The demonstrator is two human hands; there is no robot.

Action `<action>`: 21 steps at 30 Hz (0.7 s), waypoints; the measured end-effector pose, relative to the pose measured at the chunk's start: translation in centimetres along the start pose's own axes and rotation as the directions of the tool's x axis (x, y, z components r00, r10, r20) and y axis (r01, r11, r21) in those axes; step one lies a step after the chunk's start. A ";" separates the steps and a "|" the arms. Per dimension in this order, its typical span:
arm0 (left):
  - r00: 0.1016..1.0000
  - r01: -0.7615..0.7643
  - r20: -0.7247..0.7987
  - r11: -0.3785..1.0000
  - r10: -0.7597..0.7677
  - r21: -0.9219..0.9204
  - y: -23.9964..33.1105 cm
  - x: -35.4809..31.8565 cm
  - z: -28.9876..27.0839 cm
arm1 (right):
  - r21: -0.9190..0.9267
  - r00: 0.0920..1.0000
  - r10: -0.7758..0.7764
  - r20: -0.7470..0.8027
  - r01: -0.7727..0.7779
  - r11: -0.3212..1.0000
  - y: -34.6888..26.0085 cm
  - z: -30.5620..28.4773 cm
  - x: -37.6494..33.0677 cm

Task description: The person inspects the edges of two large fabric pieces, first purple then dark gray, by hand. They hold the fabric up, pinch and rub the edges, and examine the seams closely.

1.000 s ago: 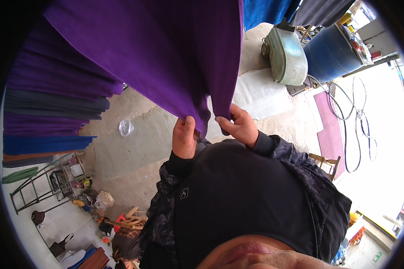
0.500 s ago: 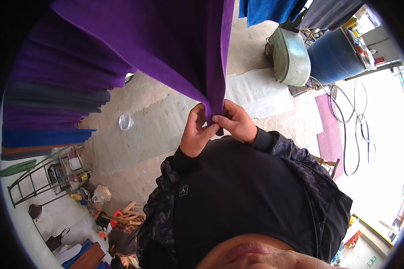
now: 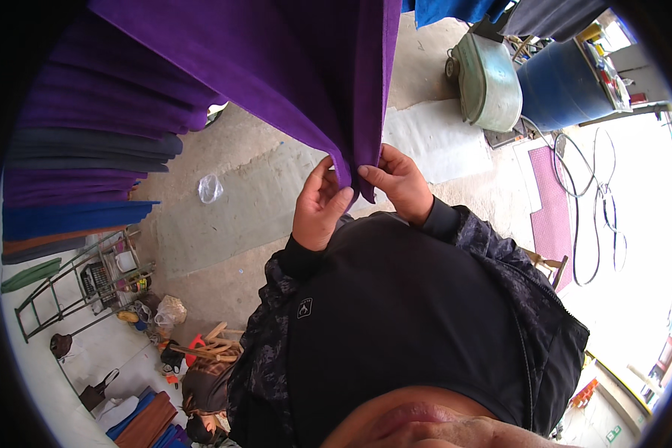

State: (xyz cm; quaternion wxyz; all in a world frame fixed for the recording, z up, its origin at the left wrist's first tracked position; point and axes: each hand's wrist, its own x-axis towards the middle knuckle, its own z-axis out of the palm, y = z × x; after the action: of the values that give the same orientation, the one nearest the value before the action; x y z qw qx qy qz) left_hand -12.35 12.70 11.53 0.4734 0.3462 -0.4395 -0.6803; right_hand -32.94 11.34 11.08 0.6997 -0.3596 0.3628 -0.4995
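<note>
The large purple cloth (image 3: 276, 67) hung across the upper centre of the frame and narrowed to a lower corner at the frame's centre. Both hands gripped that corner. The left hand (image 3: 317, 213), just left of centre, was clenched on the cloth edge with thumb and fingers pinched together. The right hand (image 3: 399, 183), just right of centre, pinched the same corner from the other side, its fingertips touching the fabric beside the left thumb. The two hands sat close together, almost touching. Both forearms were covered by dark sleeves that ran down to the black jacket (image 3: 403, 321) filling the lower centre.

At the left edge of the frame, folded cloths (image 3: 89, 149) in purple, grey and blue lay stacked in layers. A crumpled clear plastic bag (image 3: 210, 188) lay on the concrete floor (image 3: 224, 239) left of centre, well apart from the hands. A green metal rack (image 3: 75, 287) stood at the lower left, with small items beside it. At the upper right, a pale green metal tub (image 3: 489, 78) stood just beside a blue drum (image 3: 564, 86). A pink mat (image 3: 552, 209) and a looped hose (image 3: 597, 216) lay at the right. A blue cloth (image 3: 455, 9) hung at the top edge.
</note>
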 end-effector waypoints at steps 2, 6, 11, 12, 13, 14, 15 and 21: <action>0.999 -0.013 -0.040 1.000 0.013 -0.018 0.0 0.1 0.0 | -0.112 1.000 0.002 0.019 0.000 0.994 0.1 0.0 -0.3; 0.998 0.029 -0.050 0.999 -0.031 -0.029 0.2 0.3 0.0 | -0.175 0.998 0.000 0.069 0.013 0.984 0.6 0.8 -0.7; 1.000 0.025 -0.012 0.997 -0.026 -0.066 0.5 0.4 0.5 | -0.137 0.990 -0.035 0.136 0.054 0.989 0.3 0.9 -0.7; 1.000 0.012 -0.005 0.997 -0.012 -0.076 0.5 0.3 0.6 | -0.108 0.989 -0.027 0.143 0.043 0.993 0.1 0.8 -0.7; 1.000 -0.003 0.018 0.997 0.005 -0.083 0.5 0.4 0.7 | -0.081 0.988 -0.021 0.152 0.034 0.996 0.0 0.7 -0.6; 0.999 -0.007 0.034 0.998 0.009 -0.065 0.6 0.4 0.7 | -0.081 0.988 -0.007 0.157 0.020 0.996 -0.1 0.7 -0.4; 0.998 -0.013 0.065 0.999 0.016 -0.045 0.6 0.5 0.6 | -0.082 0.987 0.005 0.163 0.008 0.997 -0.2 0.7 -0.2; 0.996 -0.022 0.084 0.999 0.024 -0.033 0.1 0.8 0.6 | -0.033 0.987 0.053 0.154 -0.048 0.998 -0.3 0.6 0.1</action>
State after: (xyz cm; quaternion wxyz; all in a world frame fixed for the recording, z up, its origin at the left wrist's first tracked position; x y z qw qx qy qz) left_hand -13.14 12.09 11.80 0.4678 0.3046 -0.4521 -0.6957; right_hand -32.57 11.29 11.59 0.7329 -0.3980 0.3236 -0.4469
